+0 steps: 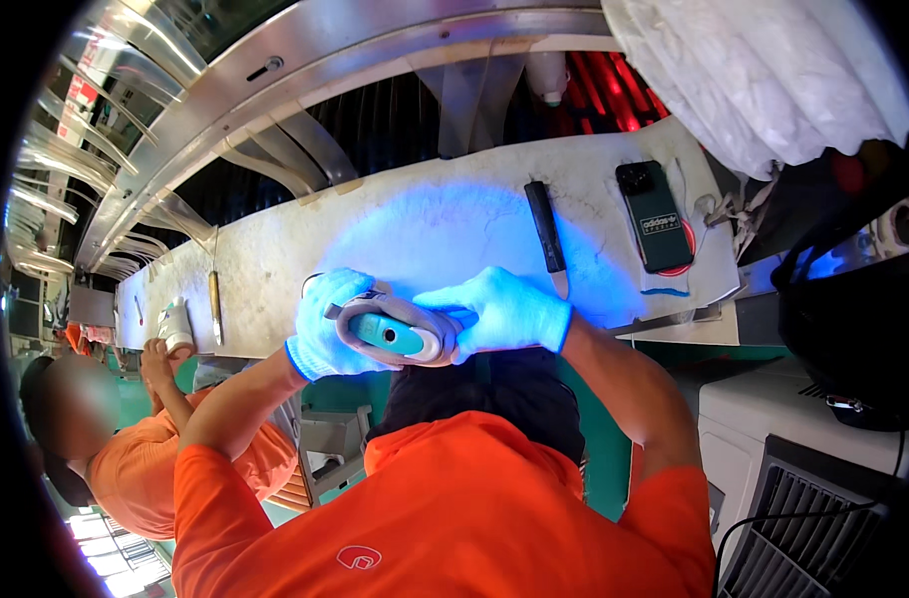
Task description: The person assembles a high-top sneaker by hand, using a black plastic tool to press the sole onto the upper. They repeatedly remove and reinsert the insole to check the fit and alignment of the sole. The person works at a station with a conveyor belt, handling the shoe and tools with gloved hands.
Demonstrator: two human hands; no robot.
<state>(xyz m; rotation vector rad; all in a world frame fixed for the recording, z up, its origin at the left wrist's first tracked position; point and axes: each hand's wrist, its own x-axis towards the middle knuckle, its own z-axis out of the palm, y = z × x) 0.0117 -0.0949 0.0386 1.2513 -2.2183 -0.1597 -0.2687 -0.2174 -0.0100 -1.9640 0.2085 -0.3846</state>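
While forearms (614,384) angle inward, gloved hands (504,314) clasp grey shoe (400,337) from opposite sides.

Gloved left hand (325,329), gloved right hand (512,311): two. Grey shoe (420,314), white shoe (175,323): two. Black-handled tool (545,224), yellow-handled tool (214,299): two. Phone (657,214): one. Co-worker (141,478): one.
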